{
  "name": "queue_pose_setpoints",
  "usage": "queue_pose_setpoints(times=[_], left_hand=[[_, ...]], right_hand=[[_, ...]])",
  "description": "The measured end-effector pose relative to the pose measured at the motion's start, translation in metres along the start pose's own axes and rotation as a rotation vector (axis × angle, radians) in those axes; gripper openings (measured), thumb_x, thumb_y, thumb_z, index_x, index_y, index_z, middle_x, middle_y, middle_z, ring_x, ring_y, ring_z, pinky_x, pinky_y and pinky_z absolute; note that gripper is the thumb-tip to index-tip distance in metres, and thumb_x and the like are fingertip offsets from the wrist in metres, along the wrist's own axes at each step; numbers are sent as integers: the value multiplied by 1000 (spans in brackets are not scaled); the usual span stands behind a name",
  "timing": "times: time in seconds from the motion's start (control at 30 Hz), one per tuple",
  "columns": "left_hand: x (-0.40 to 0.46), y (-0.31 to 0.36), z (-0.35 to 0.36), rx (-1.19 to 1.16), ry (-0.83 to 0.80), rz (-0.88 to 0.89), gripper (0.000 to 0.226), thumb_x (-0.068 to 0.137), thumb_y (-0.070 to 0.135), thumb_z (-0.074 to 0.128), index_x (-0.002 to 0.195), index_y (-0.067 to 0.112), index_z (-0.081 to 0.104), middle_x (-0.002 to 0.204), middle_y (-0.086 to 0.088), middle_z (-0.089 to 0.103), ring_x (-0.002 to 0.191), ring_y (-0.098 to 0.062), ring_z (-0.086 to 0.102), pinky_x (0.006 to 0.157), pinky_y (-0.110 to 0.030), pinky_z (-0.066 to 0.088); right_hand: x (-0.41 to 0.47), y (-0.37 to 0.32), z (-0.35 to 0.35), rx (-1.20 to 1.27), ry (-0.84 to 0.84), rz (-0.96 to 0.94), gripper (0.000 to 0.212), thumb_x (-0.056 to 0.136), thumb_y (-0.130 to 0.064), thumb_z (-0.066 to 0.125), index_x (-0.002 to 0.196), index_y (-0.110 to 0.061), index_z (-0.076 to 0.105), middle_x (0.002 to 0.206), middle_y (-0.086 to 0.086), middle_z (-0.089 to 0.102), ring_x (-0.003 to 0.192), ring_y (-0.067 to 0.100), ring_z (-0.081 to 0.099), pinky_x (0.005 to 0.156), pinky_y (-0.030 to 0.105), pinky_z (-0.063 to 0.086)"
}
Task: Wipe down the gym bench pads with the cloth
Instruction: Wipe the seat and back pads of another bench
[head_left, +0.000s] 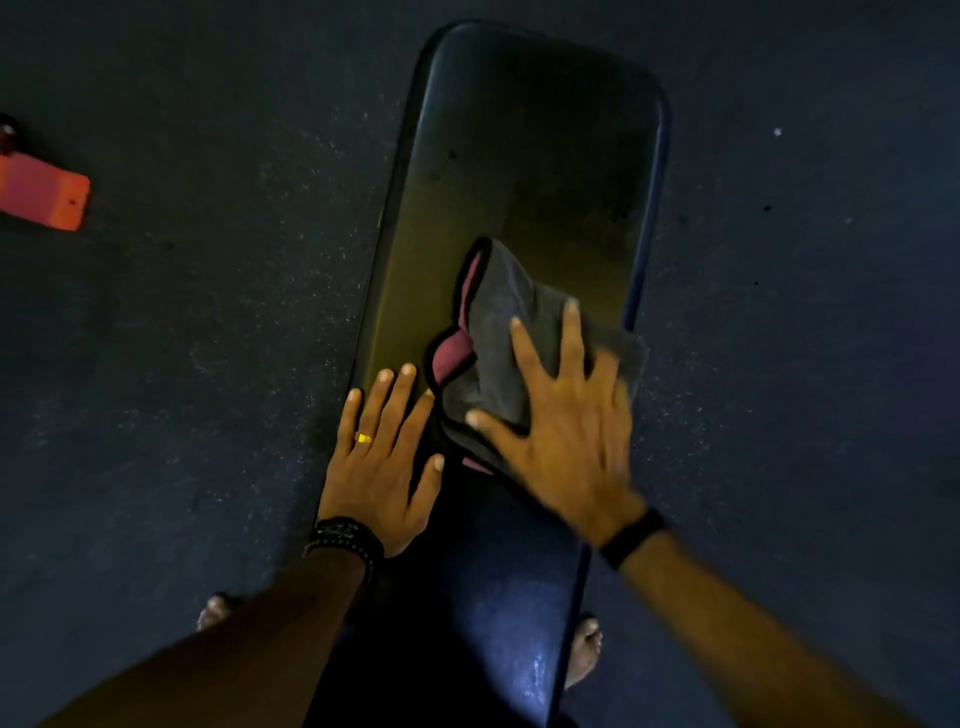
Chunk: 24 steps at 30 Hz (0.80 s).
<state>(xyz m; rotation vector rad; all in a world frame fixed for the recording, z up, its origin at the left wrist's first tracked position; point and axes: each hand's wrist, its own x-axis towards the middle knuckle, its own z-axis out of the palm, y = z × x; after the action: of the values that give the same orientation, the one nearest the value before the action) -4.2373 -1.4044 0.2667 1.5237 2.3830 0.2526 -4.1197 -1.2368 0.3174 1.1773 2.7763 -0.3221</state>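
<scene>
A long dark bench pad (524, 156) runs away from me down the middle of the view. A grey cloth (498, 332) with a pink underside and black edging lies on its right half. My right hand (561, 415) presses flat on the cloth with fingers spread. My left hand (382, 447), wearing a ring, rests flat on the pad's left edge beside the cloth, fingers straight.
Dark speckled rubber floor (208, 312) surrounds the bench. An orange-red block-like object (44, 195) lies on the floor at the far left. My bare feet (584, 649) stand on either side of the bench's near end.
</scene>
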Motion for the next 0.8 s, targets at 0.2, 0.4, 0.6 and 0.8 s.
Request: queue_pose_setpoints(times=[0.2, 0.4, 0.6, 0.8], left_hand=[[2, -2, -5, -19, -29, -2, 66, 92, 40, 38, 152, 15, 27, 164, -9, 15, 152, -26, 9, 122, -50, 6], [1, -3, -3, 10, -68, 21, 63, 91, 41, 39, 144, 7, 33, 162, -12, 17, 150, -30, 15, 120, -52, 13], [0, -2, -1, 0, -36, 18, 69, 91, 41, 40, 152, 12, 25, 163, -12, 16, 151, -28, 12, 121, -51, 10], [-6, -5, -12, -290, 114, -31, 67, 92, 42, 44, 147, 6, 32, 161, -17, 16, 151, -30, 10, 123, -47, 4]], right_hand=[[76, 8, 13, 54, 150, -39, 86, 85, -74, 50, 153, -27, 28, 162, 15, 15, 144, 35, 22, 114, 55, 23], [-16, -25, 26, 8, 88, 14, 77, 80, -77, 52, 145, -40, 37, 154, 11, 32, 129, 42, 38, 97, 56, 35], [92, -30, 22, -26, 213, 255, 63, 83, -70, 49, 137, -37, 49, 148, 11, 40, 128, 40, 41, 98, 58, 34], [110, -37, 14, -7, 224, 179, 67, 81, -70, 50, 137, -34, 50, 149, 11, 38, 128, 37, 40, 101, 51, 32]])
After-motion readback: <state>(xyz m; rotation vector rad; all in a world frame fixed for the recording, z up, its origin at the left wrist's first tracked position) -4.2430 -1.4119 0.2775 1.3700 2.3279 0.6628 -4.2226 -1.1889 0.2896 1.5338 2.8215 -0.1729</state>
